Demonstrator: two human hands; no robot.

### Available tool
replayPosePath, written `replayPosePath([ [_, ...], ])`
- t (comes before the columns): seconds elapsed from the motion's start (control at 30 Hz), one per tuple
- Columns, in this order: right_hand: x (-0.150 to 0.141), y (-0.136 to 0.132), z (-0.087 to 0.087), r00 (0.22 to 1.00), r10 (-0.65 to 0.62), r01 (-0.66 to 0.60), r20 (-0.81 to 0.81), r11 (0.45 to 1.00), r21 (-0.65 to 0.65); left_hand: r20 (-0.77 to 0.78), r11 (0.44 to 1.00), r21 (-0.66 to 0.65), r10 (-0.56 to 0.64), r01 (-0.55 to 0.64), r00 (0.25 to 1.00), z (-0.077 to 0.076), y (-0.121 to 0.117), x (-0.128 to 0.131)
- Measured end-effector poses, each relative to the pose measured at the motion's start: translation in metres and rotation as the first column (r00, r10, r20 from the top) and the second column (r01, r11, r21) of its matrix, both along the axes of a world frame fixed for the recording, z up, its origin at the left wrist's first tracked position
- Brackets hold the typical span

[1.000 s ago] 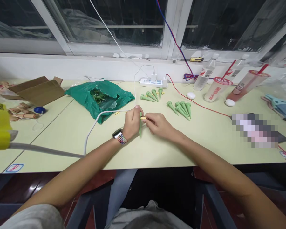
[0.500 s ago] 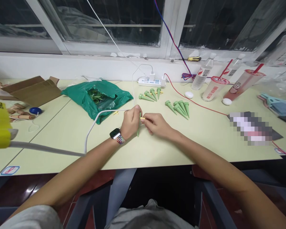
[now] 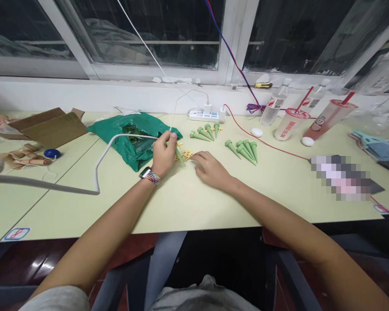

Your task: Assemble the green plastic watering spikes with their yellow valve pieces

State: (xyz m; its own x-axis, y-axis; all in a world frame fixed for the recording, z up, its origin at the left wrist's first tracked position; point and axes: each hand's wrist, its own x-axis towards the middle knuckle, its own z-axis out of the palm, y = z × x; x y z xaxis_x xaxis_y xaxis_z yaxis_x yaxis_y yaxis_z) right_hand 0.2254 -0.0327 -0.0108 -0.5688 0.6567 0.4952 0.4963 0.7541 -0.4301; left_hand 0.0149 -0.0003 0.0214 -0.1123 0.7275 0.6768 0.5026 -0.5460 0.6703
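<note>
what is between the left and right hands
In the head view, small yellow pieces lie between the left hand and right hand, along with the lower end of the green spike the left hand holds.

1. The place looks like a shared workroom or classroom; which of the two cannot be told.
2. Pale tabletops (image 3: 68, 207) stand joined edge to edge along a white wall (image 3: 142, 93), with marked stickers (image 3: 17, 233) on the front rim.
3. White-framed windows (image 3: 228, 43), dark behind the glass, run above them.
4. A power strip (image 3: 207, 115) with chargers plugged in sits near a coiled red-and-blue cable (image 3: 255, 107).
5. Takeaway cups (image 3: 287, 128), clear bottles (image 3: 274, 103) and opened cardboard (image 3: 52, 129) clutter the surface.
6. Below, a reddish tiled floor (image 3: 314, 289) shows.
</note>
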Motion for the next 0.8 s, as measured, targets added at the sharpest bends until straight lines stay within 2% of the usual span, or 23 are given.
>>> replayPosePath([
  [0.1, -0.001, 0.007, -0.005, 0.997, 0.059, -0.06, 0.053, 0.998, 0.012, 0.004, 1.0, -0.012, 0.009, -0.009, 1.0, -0.002, 0.001, 0.002],
  [0.27, 0.0, 0.007, -0.003, 0.991, 0.095, -0.097, 0.093, 0.995, 0.021, 0.083, 1.0, -0.015, -0.007, 0.008, 0.997, 0.002, 0.001, 0.003],
  [0.47, 0.004, 0.009, -0.001, 0.998, 0.038, -0.041, 0.043, 0.997, 0.072, 0.267, 0.988, -0.091, -0.098, 0.127, 0.959, 0.001, 0.0, 0.008],
  [0.67, 0.002, 0.013, -0.003, 0.995, 0.05, -0.057, 0.085, 0.995, 0.078, 0.311, 0.97, -0.126, -0.159, 0.207, 0.937, 0.003, 0.0, 0.013],
  [0.8, 0.005, 0.014, -0.003, 0.998, 0.05, -0.052, 0.048, 0.998, 0.037, 0.239, 0.959, -0.165, -0.186, 0.229, 0.953, 0.007, -0.005, 0.016],
])
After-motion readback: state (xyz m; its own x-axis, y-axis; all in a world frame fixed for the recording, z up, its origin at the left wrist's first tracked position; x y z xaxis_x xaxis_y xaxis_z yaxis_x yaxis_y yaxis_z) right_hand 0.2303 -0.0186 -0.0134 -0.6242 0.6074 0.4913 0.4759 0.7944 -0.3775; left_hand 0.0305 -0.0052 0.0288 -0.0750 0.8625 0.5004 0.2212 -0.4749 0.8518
